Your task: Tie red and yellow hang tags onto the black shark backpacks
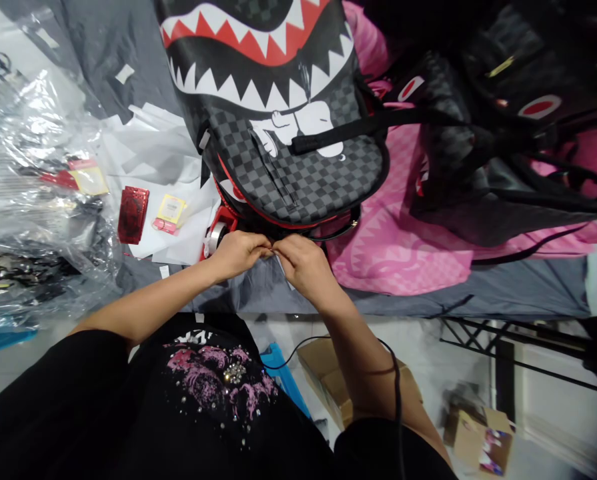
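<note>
A black and grey checkered backpack (323, 183) with a toothed shark mouth lies on the grey-covered table, its rounded end toward me. My left hand (242, 255) and my right hand (302, 263) meet just below that end, fingertips pinched close together. Something thin and small is between them, too small to name. A pale strip hangs under my right fingers. Beside my left hand sits a tape dispenser (217, 233) with a red body, partly hidden by the backpack and the hand.
Clear plastic bags (43, 200) pile up at the left. White sheets (148, 143) carry a red packet (133, 215) and a yellow-pink tag (169, 212). Pink bags (403, 260) and black backpacks (458, 213) crowd the right. Cardboard boxes (331, 380) stand below the table's front edge.
</note>
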`<state>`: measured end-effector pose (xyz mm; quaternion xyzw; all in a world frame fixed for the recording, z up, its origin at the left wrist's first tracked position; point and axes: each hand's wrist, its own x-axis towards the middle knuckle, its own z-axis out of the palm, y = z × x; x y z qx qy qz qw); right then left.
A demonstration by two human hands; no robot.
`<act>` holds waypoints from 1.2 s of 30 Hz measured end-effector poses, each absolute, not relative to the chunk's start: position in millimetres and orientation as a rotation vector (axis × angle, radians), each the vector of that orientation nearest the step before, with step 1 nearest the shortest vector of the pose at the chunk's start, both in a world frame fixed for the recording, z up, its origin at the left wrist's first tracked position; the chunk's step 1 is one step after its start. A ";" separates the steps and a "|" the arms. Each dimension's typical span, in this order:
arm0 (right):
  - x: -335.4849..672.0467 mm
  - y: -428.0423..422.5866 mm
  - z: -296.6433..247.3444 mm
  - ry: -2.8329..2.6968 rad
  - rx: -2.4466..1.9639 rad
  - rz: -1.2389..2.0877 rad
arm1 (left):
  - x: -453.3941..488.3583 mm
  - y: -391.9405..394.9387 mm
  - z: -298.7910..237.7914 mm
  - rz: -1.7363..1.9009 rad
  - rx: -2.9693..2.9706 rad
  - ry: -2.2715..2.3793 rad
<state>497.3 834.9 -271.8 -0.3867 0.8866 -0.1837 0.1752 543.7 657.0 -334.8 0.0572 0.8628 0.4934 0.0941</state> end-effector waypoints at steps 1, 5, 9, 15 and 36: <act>497.6 833.9 -270.9 2.505 -1.118 -0.494 | 543.1 656.7 -333.4 1.415 0.151 2.556; 499.5 829.5 -268.3 2.511 -1.187 -0.330 | 540.1 655.8 -326.6 1.117 0.145 2.615; 500.7 827.5 -268.6 2.530 -1.189 -0.280 | 538.4 657.4 -319.6 0.892 0.275 2.706; 499.2 827.2 -270.0 2.559 -1.126 -0.304 | 543.6 665.1 -318.4 0.905 0.194 2.715; 501.1 829.2 -281.3 2.568 -0.939 -0.809 | 559.0 665.0 -314.3 1.271 -0.172 2.630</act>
